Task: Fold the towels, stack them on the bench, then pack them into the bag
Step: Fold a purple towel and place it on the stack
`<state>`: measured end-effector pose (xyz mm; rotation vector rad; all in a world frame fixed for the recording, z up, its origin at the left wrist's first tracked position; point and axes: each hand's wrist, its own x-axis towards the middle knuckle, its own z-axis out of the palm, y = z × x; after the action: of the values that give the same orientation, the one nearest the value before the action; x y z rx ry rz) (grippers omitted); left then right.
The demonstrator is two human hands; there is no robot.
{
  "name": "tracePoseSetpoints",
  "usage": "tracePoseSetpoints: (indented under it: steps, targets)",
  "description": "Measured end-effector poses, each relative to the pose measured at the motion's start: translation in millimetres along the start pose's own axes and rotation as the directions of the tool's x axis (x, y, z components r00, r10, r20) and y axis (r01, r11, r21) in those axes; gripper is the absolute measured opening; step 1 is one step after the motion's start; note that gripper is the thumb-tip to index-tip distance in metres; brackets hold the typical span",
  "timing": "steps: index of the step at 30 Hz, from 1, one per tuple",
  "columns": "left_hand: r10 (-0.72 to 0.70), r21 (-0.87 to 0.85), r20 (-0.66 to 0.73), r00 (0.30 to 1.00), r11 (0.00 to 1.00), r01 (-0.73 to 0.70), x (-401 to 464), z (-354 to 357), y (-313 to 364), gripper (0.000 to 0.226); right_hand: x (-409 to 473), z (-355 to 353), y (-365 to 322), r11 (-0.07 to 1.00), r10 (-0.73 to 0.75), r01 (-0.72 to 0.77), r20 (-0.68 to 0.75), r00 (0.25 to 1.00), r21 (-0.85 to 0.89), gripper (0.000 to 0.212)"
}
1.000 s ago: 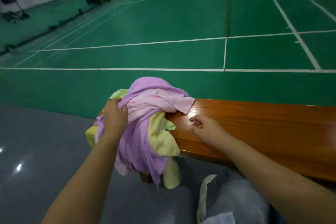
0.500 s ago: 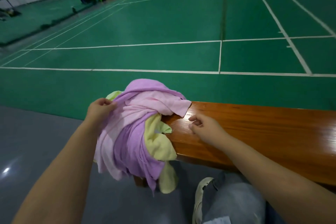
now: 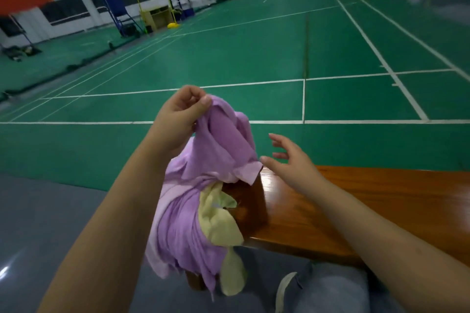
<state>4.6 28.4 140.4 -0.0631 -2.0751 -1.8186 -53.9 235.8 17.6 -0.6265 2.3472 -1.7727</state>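
Head view looks down over both bare forearms toward a green court floor point(image 3: 229, 58) marked with white lines; the left hand point(image 3: 178, 119) is raised above the end of the wooden surface point(image 3: 356, 206), its fingers point(image 3: 193, 95) curled and its thumb pressed against them, pinching the top edge of a purple towel point(image 3: 223, 145); that towel is drawn up into a peak under the hand and hangs down from it; below, more purple and paler pink cloth is bunched in a heap of towels point(image 3: 183, 231) that drapes over the left end of the surface and down toward the grey floor point(image 3: 50, 223); a yellow-green towel point(image 3: 218, 223) is tangled in the same heap, one part lying against the end of the surface and another part dangling below it; a pale pink corner rests on the top of the surface just beside the right hand; the right hand point(image 3: 292, 162) hovers above the surface near the heap, its fingers point(image 3: 278, 138) spread and relaxed, holding nothing, with the thumb tip just beside the pink corner, though contact cannot be told; a knee in grey-blue cloth and a pale shoe point(image 3: 284, 290) show at the bottom edge; far across the court stand a blue umpire chair point(image 3: 122, 15) and a yellow cabinet point(image 3: 156, 16).
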Motion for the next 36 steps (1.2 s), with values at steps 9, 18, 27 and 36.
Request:
tracePoseSetpoints:
  steps: [9, 18, 27, 36]
  targets:
    - [0.037, -0.329, 0.309, 0.950, 0.942, 0.070, -9.2, 106.2, 38.3, 0.014, -16.4, -105.4, -38.2, 0.982, -0.165, 0.177, -0.148, 0.975, 0.072, 0.017]
    - [-0.006, -0.354, 0.371, 0.929, 0.923, 0.148, -2.7, 167.4, 26.4, 0.012, -54.4, -155.0, -9.5, 0.997, -0.070, 0.058, 0.206, 0.976, 0.059, 0.010]
    - [-0.320, 0.118, 0.162, 0.934, 0.946, 0.303, 5.4, 160.3, -35.9, 0.020, -61.5, -181.1, -6.6, 0.973, 0.108, -0.110, 0.023, 0.994, 0.203, 0.013]
    - [-0.369, 0.364, 0.138, 0.919, 0.882, 0.299, 25.9, 149.5, -84.4, 0.013, -31.6, -192.9, 43.9, 0.934, 0.144, -0.182, -0.144, 0.979, -0.307, 0.031]
